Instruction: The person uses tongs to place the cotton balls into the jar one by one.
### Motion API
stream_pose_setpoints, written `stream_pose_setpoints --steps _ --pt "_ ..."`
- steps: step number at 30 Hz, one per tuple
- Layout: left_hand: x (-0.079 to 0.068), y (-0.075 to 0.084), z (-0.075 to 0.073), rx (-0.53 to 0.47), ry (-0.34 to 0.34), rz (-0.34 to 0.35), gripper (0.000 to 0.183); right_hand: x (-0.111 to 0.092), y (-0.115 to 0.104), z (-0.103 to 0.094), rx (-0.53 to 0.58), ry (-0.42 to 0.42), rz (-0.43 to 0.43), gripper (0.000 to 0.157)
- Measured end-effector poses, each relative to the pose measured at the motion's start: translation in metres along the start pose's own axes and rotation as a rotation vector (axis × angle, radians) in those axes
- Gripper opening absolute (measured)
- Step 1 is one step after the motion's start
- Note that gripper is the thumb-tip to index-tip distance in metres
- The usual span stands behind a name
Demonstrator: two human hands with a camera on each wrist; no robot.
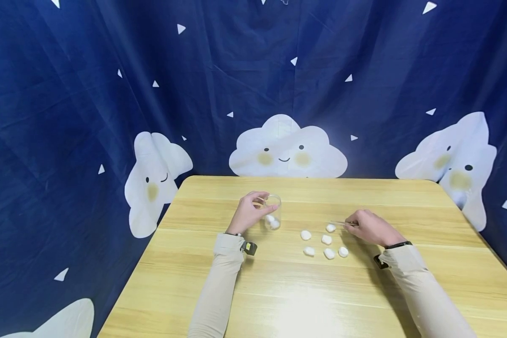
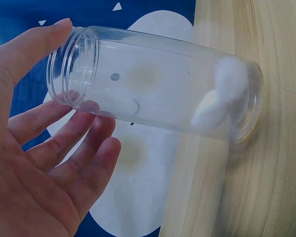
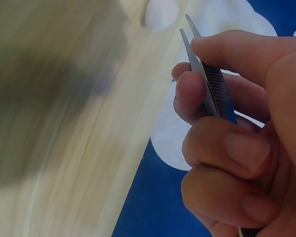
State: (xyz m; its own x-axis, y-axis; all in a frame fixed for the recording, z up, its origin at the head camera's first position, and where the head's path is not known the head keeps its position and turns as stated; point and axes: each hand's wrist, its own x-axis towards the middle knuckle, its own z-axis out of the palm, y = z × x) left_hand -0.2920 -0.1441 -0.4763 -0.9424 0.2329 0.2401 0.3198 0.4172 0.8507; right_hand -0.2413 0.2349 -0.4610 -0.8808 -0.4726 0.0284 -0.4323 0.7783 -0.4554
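Observation:
My left hand (image 1: 248,213) holds a clear plastic jar (image 2: 153,81) near its threaded, uncapped mouth, thumb on one side and fingers on the other. The jar stands upright on the table, with white cotton balls (image 2: 232,79) at its bottom. In my right hand (image 1: 373,228) is a pair of metal tweezers (image 3: 214,86), pinched between thumb and fingers. Their two tips are slightly apart in the right wrist view. Close by those tips lies a cotton ball (image 1: 330,228); whether they touch it I cannot tell.
Several more cotton balls (image 1: 326,240) lie loose on the wooden table (image 1: 291,286), between the two hands and toward me. A dark blue curtain (image 1: 253,80) with white clouds and triangles hangs behind the table's far edge.

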Motion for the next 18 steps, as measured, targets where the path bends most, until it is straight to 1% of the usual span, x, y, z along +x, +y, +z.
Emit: stream_pose_setpoints --steps 7,14,18 --pt "0.0006 0.0004 0.0001 -0.003 0.002 -0.003 0.064 -0.0024 0.0054 0.0061 -0.023 -0.006 -0.026 0.043" --pt "0.0003 0.001 0.0003 -0.001 0.009 0.006 0.064 -0.004 0.006 0.0082 -0.047 0.021 -0.066 0.029" --pt "0.0 0.0002 0.0003 0.002 0.008 0.001 0.064 -0.0043 0.0059 0.0081 -0.066 0.03 -0.071 0.024"
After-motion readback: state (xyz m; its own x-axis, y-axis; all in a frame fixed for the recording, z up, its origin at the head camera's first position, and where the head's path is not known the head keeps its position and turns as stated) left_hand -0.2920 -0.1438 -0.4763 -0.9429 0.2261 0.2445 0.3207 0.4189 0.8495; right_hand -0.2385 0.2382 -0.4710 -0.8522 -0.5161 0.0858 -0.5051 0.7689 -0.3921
